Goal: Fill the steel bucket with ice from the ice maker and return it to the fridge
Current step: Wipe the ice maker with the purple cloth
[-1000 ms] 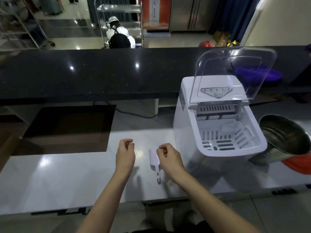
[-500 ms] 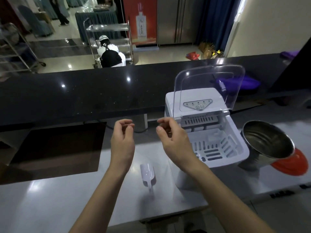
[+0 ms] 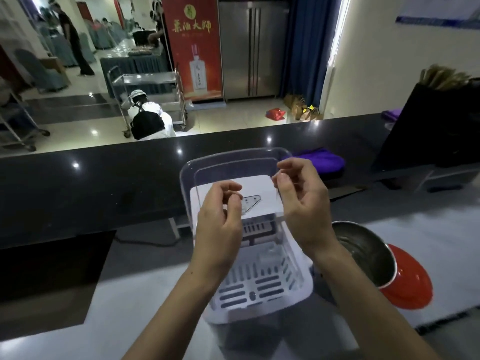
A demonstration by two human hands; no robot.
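Steel bucket [image 3: 363, 253] stands on the pale surface [image 3: 145, 302], just right of the white ice maker [image 3: 259, 289], touching a red lid [image 3: 410, 284] at its right. Bucket lies below and right of the right hand [image 3: 301, 203], apart from it. Both hands are raised over the ice maker's slotted basket. Left hand [image 3: 220, 216]: fingers loosely curled, grip holds nothing. Right hand: same, nothing held. Clear lid [image 3: 189, 178] is up behind the hands.
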